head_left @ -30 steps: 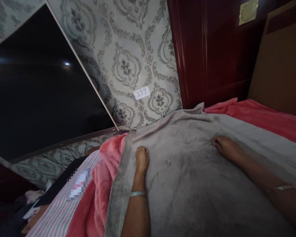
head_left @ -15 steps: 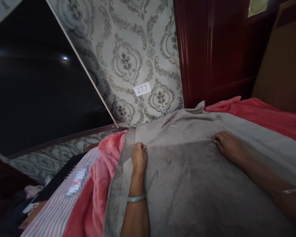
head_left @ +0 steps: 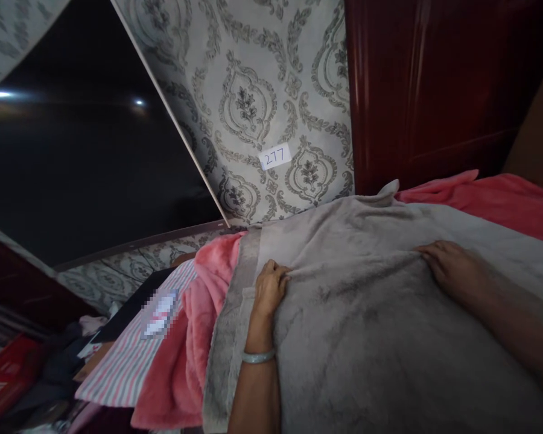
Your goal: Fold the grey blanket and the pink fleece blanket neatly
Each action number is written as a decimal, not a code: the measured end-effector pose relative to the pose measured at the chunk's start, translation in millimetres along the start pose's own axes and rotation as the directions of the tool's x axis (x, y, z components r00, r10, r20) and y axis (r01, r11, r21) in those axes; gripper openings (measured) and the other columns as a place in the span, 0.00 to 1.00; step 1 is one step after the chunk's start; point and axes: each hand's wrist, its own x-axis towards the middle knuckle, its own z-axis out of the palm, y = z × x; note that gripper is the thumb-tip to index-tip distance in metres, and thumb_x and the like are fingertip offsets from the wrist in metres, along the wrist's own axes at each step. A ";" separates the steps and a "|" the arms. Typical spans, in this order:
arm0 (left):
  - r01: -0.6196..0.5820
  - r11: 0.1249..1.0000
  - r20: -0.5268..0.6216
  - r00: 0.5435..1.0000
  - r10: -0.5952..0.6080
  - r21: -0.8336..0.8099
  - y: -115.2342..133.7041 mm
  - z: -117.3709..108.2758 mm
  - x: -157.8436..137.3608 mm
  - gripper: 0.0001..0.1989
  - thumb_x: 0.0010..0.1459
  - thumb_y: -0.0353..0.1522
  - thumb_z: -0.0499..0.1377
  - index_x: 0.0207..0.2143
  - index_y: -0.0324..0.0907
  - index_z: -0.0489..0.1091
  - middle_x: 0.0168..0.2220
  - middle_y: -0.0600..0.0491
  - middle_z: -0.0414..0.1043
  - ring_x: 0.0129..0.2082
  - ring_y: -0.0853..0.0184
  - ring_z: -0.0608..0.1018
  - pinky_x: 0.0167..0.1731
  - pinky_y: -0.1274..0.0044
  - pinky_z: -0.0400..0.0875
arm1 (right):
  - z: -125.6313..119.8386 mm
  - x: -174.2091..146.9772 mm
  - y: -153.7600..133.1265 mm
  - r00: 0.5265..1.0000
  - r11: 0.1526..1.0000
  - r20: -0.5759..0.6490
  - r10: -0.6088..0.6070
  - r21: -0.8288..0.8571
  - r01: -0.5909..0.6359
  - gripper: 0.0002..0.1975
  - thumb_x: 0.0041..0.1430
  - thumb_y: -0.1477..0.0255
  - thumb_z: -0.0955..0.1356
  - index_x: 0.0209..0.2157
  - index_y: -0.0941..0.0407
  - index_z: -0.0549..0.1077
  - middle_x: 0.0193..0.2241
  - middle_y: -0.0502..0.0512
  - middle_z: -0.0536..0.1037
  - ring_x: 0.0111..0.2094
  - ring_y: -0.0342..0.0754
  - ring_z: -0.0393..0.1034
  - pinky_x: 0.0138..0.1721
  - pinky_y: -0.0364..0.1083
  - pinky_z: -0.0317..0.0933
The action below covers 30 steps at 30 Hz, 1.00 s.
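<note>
A grey plush blanket [head_left: 366,349] is spread in front of me, with a ridge of fabric running between my two hands. My left hand [head_left: 269,289], below a pale bangle on the wrist, is closed with thumb and fingers pinching the blanket near its left side. Farther right, the fingertips of my right hand [head_left: 450,265] are pressed together on the other end of the same ridge. A pink-red blanket [head_left: 194,325] shows from under the grey one on the left, and more red blanket [head_left: 502,196] lies at the far right.
A striped cloth [head_left: 131,361] with a blurred packet [head_left: 160,313] on it lies at left. Behind stand a large black screen [head_left: 95,144], patterned wallpaper with a paper label "277" [head_left: 275,156], and a dark red door [head_left: 434,96]. A red basket [head_left: 9,374] sits low left.
The view has turned a little to the left. Both hands stay at the blanket, and the fabric between them now shows more creases around the ridge.
</note>
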 end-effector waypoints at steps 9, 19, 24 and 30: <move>-0.025 0.998 -0.026 0.999 0.024 -0.050 6.0 5.4 -3.2 0.10 0.67 0.31 0.54 0.41 0.43 0.76 0.41 0.48 0.78 0.45 0.62 0.77 0.48 0.74 0.69 | 9.3 -1.8 9.4 0.995 0.994 -0.059 0.075 -0.075 -0.079 0.23 0.64 0.60 0.52 0.36 0.55 0.72 0.37 0.67 0.77 0.43 0.61 0.72 0.48 0.59 0.65; 0.604 0.790 0.005 0.794 -0.608 0.107 -52.4 -18.6 31.4 0.14 0.62 0.37 0.61 0.43 0.36 0.79 0.48 0.35 0.80 0.50 0.52 0.81 0.46 0.70 0.71 | 10.5 -0.1 12.0 0.987 0.987 -0.042 0.156 0.030 -0.155 0.13 0.57 0.60 0.57 0.33 0.50 0.68 0.36 0.66 0.77 0.41 0.63 0.73 0.46 0.61 0.65; 0.606 0.793 0.025 0.794 -0.608 0.058 -63.2 -13.9 56.8 0.12 0.58 0.36 0.66 0.41 0.38 0.79 0.46 0.40 0.82 0.48 0.57 0.82 0.45 0.75 0.71 | 9.3 -0.9 8.1 0.990 0.990 -0.021 0.140 -0.003 -0.140 0.17 0.58 0.59 0.55 0.34 0.53 0.69 0.39 0.69 0.77 0.43 0.63 0.73 0.48 0.60 0.66; 0.598 0.800 -0.120 0.792 -0.598 -0.039 -70.0 -7.7 71.3 0.17 0.70 0.34 0.50 0.51 0.36 0.74 0.49 0.39 0.80 0.49 0.59 0.81 0.45 0.73 0.71 | 7.5 -1.8 4.6 0.991 0.991 0.023 0.131 -0.007 -0.131 0.20 0.60 0.58 0.54 0.33 0.54 0.70 0.38 0.68 0.77 0.44 0.61 0.73 0.48 0.58 0.66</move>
